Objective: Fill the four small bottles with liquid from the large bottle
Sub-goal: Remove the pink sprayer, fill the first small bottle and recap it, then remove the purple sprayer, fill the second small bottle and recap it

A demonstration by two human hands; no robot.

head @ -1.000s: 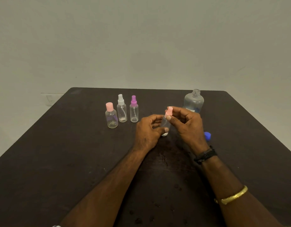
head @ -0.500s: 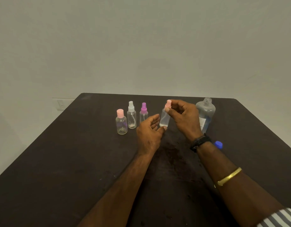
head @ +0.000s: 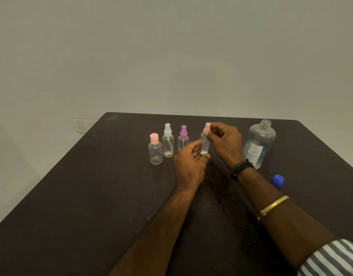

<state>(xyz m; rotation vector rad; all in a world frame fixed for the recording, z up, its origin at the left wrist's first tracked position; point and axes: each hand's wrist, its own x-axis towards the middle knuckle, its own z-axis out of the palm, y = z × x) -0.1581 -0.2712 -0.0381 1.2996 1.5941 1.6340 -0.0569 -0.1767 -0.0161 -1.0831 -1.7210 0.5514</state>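
right hand point(head: 225, 140) pinching pink cap point(head: 207, 126) of small bottle point(head: 205, 145); left hand point(head: 188, 164) cupping its base, grip unclear; large bottle point(head: 259, 142) standing uncapped beside.

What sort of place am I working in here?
Likely a plain indoor room, not a fitted lab: a dark table before a blank pale wall, with a switch plate low on that wall.

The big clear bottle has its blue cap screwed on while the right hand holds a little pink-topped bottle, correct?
Not quite. The head view shows the large clear plastic bottle open, its neck bare; the round blue cap lies on the dark table near it. The right hand does pinch the small clear bottle with a pink top.
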